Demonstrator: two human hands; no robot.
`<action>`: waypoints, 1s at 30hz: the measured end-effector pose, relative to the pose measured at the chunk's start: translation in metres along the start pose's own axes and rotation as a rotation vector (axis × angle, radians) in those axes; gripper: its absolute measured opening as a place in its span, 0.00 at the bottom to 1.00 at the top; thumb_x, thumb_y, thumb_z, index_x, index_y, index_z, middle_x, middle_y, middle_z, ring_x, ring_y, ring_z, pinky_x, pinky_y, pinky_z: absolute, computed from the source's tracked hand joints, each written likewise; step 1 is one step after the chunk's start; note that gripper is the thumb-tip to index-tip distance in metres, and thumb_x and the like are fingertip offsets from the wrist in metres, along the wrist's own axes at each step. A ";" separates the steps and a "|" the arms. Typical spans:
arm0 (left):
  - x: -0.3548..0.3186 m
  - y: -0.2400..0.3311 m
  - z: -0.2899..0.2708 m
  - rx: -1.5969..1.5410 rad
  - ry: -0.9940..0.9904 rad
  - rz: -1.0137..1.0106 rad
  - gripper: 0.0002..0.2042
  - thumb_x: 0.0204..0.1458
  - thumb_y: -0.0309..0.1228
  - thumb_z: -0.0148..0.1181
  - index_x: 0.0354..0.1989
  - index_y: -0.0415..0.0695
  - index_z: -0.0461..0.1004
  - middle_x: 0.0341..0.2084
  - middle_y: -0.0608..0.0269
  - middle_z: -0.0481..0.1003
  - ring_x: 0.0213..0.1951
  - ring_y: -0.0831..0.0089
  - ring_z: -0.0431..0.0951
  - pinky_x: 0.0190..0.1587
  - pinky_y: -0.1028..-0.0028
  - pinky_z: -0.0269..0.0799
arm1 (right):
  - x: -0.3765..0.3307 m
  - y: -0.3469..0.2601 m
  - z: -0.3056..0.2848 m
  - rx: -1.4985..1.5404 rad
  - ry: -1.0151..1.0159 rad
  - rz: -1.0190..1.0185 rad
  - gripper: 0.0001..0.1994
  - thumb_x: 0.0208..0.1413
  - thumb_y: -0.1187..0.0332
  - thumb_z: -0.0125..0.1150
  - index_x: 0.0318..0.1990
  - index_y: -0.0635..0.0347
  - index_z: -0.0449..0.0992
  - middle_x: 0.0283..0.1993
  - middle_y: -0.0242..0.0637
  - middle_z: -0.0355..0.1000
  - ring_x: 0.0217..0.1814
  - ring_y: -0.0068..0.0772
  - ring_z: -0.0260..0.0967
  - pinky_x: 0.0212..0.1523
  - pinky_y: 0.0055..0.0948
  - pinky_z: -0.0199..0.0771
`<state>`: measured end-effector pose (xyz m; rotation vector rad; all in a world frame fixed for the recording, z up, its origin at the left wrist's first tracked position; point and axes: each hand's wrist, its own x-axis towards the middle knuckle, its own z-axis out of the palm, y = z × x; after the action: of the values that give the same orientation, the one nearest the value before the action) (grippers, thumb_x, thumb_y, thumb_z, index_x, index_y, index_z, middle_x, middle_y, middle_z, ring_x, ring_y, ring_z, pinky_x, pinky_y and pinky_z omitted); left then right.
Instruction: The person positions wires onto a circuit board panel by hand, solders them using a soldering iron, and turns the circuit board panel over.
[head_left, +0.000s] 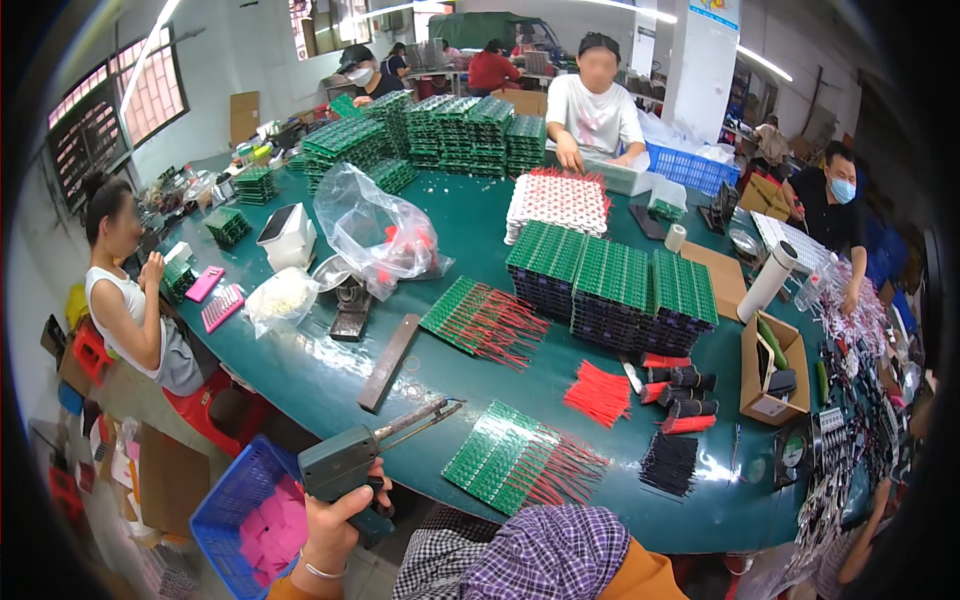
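Fingers (379,482) of the left hand (334,526) wrap around a soldering gun (338,464).

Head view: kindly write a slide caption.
Left hand holding a dark green soldering gun near green circuit boards with red wires.

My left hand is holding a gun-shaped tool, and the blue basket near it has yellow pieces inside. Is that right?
Not quite: the pieces inside the blue basket are pink, as the head view shows. Your left hand does hold the gun-shaped tool.
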<state>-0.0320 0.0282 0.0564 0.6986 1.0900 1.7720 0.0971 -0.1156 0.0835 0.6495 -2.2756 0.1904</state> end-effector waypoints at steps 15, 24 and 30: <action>0.009 0.041 0.012 0.145 -0.159 -0.034 0.20 0.50 0.16 0.70 0.54 0.34 0.78 0.43 0.52 0.82 0.42 0.64 0.84 0.40 0.66 0.86 | 0.004 0.055 -0.087 0.021 0.017 0.121 0.18 0.55 0.56 0.52 0.41 0.63 0.76 0.53 0.48 0.70 0.46 0.39 0.67 0.43 0.41 0.66; 0.005 0.026 0.009 0.220 -0.218 -0.118 0.24 0.47 0.19 0.72 0.56 0.32 0.76 0.46 0.48 0.81 0.42 0.59 0.84 0.39 0.64 0.84 | -0.001 0.065 -0.102 0.066 0.332 0.061 0.18 0.46 0.58 0.56 0.24 0.68 0.79 0.40 0.54 0.74 0.29 0.34 0.66 0.27 0.33 0.62; 0.003 -0.007 -0.002 0.097 -0.254 -0.266 0.21 0.50 0.17 0.71 0.54 0.34 0.78 0.43 0.53 0.82 0.42 0.65 0.84 0.41 0.66 0.85 | -0.003 0.062 -0.116 0.093 0.341 0.112 0.18 0.48 0.58 0.55 0.28 0.67 0.78 0.42 0.53 0.74 0.33 0.35 0.67 0.31 0.34 0.63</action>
<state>-0.0319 0.0317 0.0492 0.7759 1.0465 1.3727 0.1404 -0.0239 0.1665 0.4937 -1.9829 0.4296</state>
